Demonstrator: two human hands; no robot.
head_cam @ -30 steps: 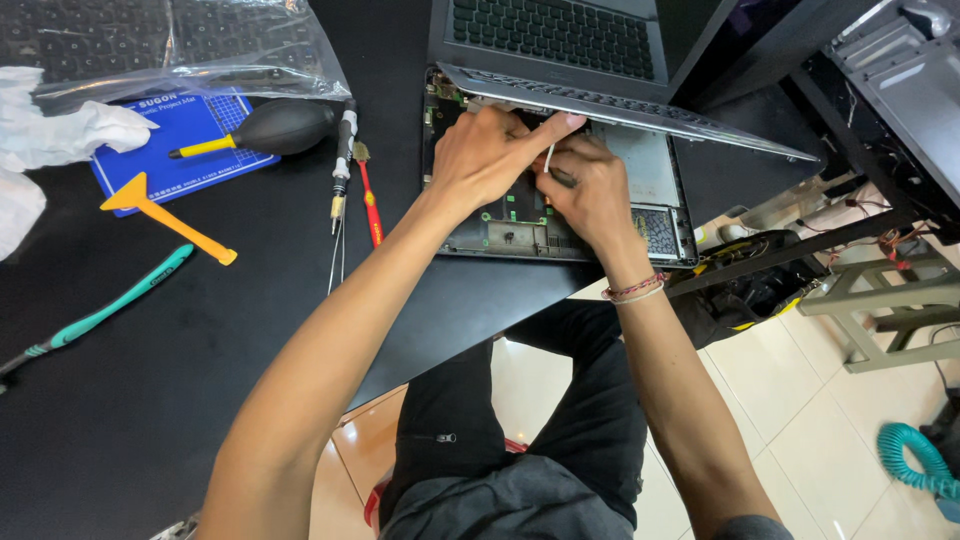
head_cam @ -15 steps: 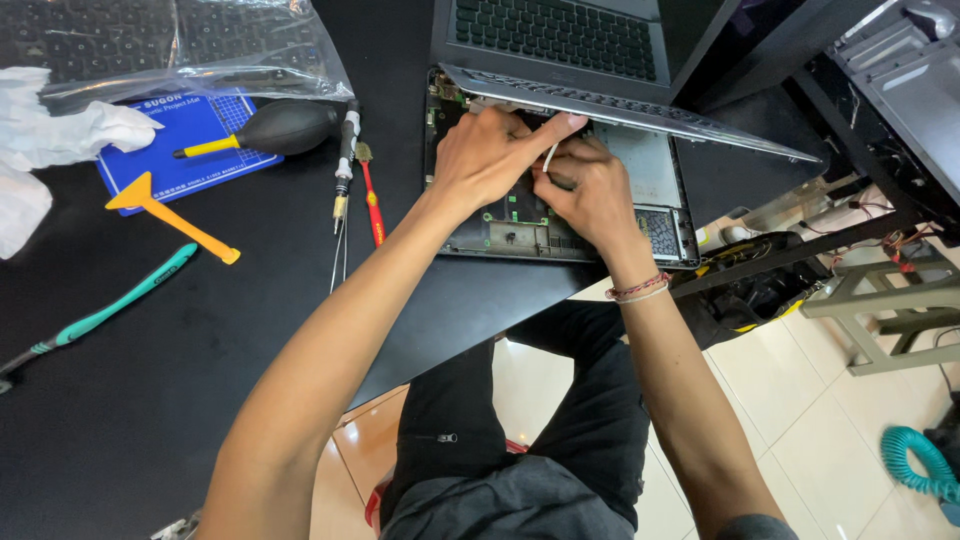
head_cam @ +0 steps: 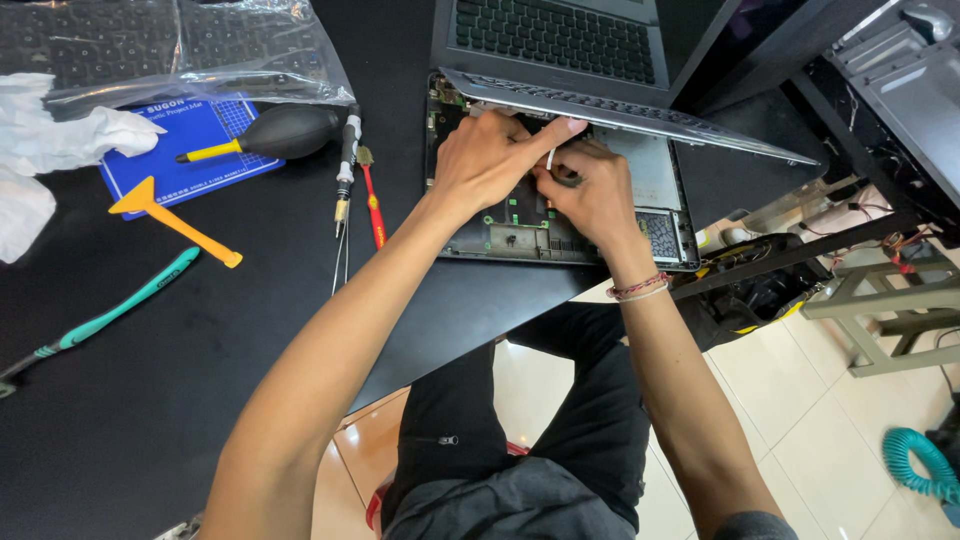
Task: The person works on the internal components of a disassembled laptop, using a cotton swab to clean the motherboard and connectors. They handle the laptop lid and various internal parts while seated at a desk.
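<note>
An opened grey laptop base with exposed dark circuit board is seen at the far edge of the black worktable, directly in front of the seated person. A silver keyboard deck panel is held raised above the base, tilted upward at its near edge.

The left hand is placed over the middle of the base, fingers curled and the index finger extended to the right beneath the raised panel. A thin white ribbon cable is located between the two hands, at the tip of the left index finger; whether it is pinched by the left hand cannot be told. The right hand is set just beside the left, touching it, with fingers bent down into the board area. Its grip is hidden by the knuckles, so what it holds cannot be told. A red-and-white string bracelet is worn on the right wrist.

To the left of the base, a red-handled screwdriver and a black-and-silver precision driver are laid side by side. A black rubber air blower with yellow nozzle rests partly on a blue rectangular work mat. An orange plastic pry tool and a teal-handled brush lie nearer the table's left side, well apart from the hands.
</note>
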